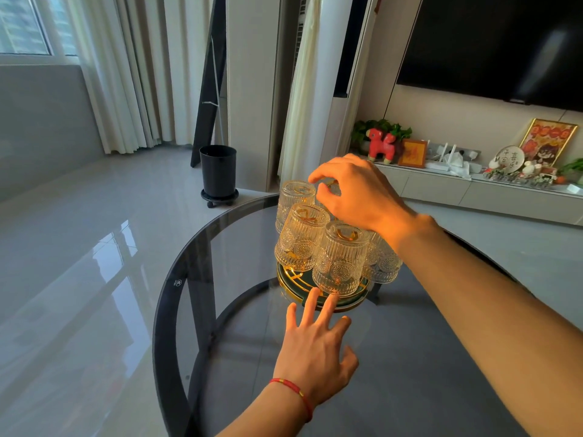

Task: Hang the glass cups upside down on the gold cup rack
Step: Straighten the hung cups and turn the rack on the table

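Several ribbed glass cups hang upside down on the gold cup rack, whose round green and gold base (353, 305) stands on a round glass table (239, 279). The nearest cup (339, 263) is at the front, another cup (299, 239) to its left, a third (295, 197) behind. My right hand (356, 192) hovers over the rack's top, fingers curled around the gold centre handle, which is mostly hidden. My left hand (315, 345) lies flat on the table with fingers spread, fingertips at the base's rim.
A black bin (218, 171) on a wheeled stand sits on the floor beyond the table. A low cabinet (473, 190) with ornaments runs along the right wall under a dark screen. Curtains hang at the back left.
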Tool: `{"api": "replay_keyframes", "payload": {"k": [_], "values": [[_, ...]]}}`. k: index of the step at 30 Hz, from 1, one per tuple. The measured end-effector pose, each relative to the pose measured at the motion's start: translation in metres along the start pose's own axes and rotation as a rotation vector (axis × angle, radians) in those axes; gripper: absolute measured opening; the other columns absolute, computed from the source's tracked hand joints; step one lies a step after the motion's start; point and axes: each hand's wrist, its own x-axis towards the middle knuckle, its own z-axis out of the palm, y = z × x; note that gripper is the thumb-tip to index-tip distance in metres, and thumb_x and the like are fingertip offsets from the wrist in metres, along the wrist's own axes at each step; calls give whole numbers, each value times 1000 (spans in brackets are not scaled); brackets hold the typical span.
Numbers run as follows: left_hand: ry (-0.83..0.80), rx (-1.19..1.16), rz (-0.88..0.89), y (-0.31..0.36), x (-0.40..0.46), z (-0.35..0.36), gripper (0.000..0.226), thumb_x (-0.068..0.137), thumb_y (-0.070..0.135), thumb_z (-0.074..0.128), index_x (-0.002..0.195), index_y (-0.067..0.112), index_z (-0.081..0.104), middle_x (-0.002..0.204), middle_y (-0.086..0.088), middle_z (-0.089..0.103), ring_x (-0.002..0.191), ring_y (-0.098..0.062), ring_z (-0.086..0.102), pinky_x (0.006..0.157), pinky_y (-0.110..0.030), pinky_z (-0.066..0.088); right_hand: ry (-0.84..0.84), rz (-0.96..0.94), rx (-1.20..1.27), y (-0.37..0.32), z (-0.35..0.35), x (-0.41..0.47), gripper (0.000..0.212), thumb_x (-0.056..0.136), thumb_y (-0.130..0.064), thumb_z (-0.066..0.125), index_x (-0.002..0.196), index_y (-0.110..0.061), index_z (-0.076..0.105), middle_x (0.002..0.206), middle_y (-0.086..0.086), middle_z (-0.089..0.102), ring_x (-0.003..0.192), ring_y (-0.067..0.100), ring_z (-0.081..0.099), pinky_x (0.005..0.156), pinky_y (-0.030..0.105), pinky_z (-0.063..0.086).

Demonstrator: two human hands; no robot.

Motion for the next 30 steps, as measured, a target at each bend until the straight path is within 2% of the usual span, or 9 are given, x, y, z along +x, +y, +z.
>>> {"api": "replay_keyframes", "payload": {"k": [3,6,10,13,15,19,22,26,30], "values": [[-1,12,0,1,-1,-1,57,87,55,32,134,32,54,161,-7,29,150,-39,8,114,-67,16,104,56,-57,-13,4,-34,25,93,-32,61,108,-19,76,110,2,76,112,27,61,94,43,45],[4,14,0,2,-1,-2,55,86,54,33,132,31,55,160,-7,31,149,-39,10,114,-66,19,112,74,-152,-26,10,-53,40,91,-46,61,114,-16,74,115,4,73,119,29,55,96,44,40],[-13,14,-1,2,-2,-3,58,87,56,31,135,32,52,162,-6,27,150,-38,6,115,-66,15,-150,259,-248,-37,19,-49,73,89,-73,47,136,-18,54,134,9,65,133,33,46,105,52,36],[-21,17,-1,2,-2,-4,58,87,56,30,135,32,51,162,-6,25,150,-36,4,116,-65,14,-237,323,-297,-39,27,-39,87,87,-78,45,146,-15,43,142,13,61,138,36,44,107,55,32],[-22,13,1,2,-2,-4,58,87,56,29,135,32,52,162,-6,26,150,-36,4,115,-66,14,-237,338,-270,-39,30,-34,88,85,-77,52,146,-15,43,139,12,63,135,35,47,105,54,33],[-24,16,0,1,-2,-3,57,88,56,31,135,31,52,161,-6,27,150,-37,4,115,-67,14,-136,393,-75,-36,32,-32,71,81,-70,67,132,-22,54,126,7,69,120,33,58,98,49,39],[-20,13,2,1,-1,-3,57,87,56,31,134,31,53,161,-7,28,150,-38,5,114,-68,15,-93,384,-31,-38,35,-32,71,78,-68,72,132,-24,55,120,4,71,115,30,62,95,47,40],[-14,11,4,1,-2,-3,56,88,54,32,133,30,54,161,-8,29,150,-38,6,114,-68,16,-74,351,-21,-40,39,-31,75,76,-69,72,133,-25,54,124,3,71,118,29,60,96,48,39],[-26,10,2,2,-2,-3,58,87,55,28,134,30,52,162,-8,27,150,-38,3,115,-68,14,-88,296,-119,-41,40,-31,77,76,-72,69,134,-24,53,130,5,68,125,32,54,97,50,38]]}}
